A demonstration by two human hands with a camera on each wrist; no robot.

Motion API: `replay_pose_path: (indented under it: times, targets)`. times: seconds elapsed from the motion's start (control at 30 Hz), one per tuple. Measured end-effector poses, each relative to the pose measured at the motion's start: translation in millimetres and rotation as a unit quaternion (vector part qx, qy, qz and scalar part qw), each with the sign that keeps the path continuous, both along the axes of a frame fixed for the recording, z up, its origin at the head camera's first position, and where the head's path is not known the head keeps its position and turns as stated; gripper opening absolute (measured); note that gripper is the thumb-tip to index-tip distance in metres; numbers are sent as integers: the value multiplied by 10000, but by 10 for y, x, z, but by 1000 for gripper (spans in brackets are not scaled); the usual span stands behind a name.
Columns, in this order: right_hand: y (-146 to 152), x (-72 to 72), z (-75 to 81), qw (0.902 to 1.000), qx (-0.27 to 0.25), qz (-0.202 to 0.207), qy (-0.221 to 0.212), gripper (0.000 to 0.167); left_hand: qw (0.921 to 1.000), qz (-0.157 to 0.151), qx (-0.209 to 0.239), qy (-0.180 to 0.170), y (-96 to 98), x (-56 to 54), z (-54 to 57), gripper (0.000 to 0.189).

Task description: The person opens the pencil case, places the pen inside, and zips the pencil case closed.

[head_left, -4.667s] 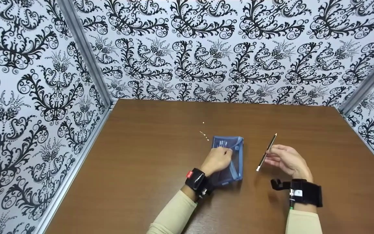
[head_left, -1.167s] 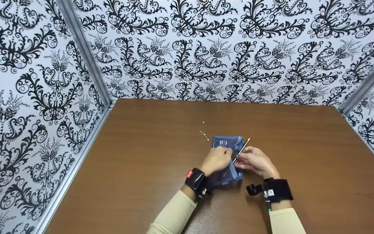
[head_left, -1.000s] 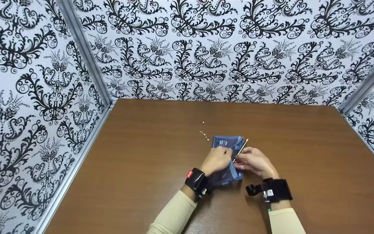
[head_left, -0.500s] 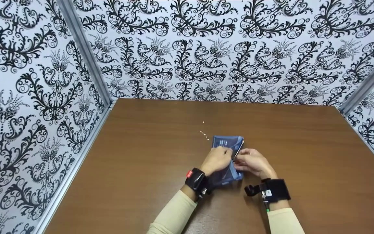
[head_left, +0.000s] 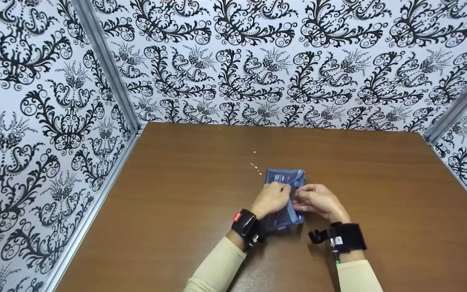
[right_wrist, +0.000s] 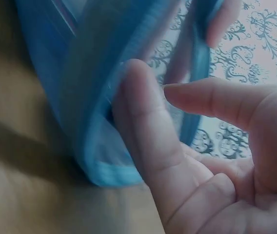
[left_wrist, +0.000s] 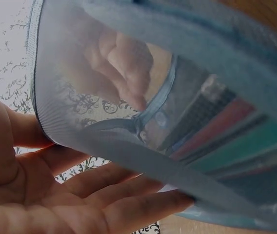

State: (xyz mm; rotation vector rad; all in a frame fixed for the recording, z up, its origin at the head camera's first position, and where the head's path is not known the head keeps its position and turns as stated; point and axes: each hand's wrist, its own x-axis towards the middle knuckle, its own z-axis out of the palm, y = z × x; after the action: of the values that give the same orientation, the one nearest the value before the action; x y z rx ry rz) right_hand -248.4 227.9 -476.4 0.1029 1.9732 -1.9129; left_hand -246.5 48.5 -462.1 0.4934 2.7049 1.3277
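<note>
A blue see-through mesh pencil case [head_left: 282, 175] is held up near the middle of the table, its zip mouth facing right. My left hand [head_left: 272, 198] grips the edge of the mouth between thumb and fingers. Through the mesh, in the left wrist view, several long slim items show inside, among them a red one [left_wrist: 216, 126] and a green one [left_wrist: 248, 151]. At the mouth is my right hand [head_left: 318, 201]. Its index finger touches the zip edge, and the thumb stands a little apart with nothing seen between them. The dark pencil is not visible as a separate thing.
Small white bits [head_left: 255, 166] lie on the brown table [head_left: 193, 170] just behind and left of the case. Patterned walls [head_left: 258, 65] close off the back and the sides. A black strap with a camera [head_left: 341, 237] sits on each wrist.
The pencil in my right hand moved left to the case and slid down into its mouth, and it is now out of sight. The right fingers have parted. My left hand stays put.
</note>
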Motion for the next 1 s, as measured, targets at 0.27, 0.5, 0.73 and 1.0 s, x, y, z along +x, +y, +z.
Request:
replay_pose_path:
  times: [0.27,0.5,0.73,1.0]
  targets:
    - [77,92,257,9896,1283,-34,648,30,9996,-43,-26,274,-3,-5,19,42]
    - [86,162,370,9681,2012,820,1245,31,9997,154,94,161,1,-20,14,44]
    - [6,240,422,9412,2240,2134,1360,37,9991,248,254,233,-9,-48,11,42]
    - [-52,296,427,9328,2387,2425,1189,28,9980,511,307,221,-20,-66,2,43]
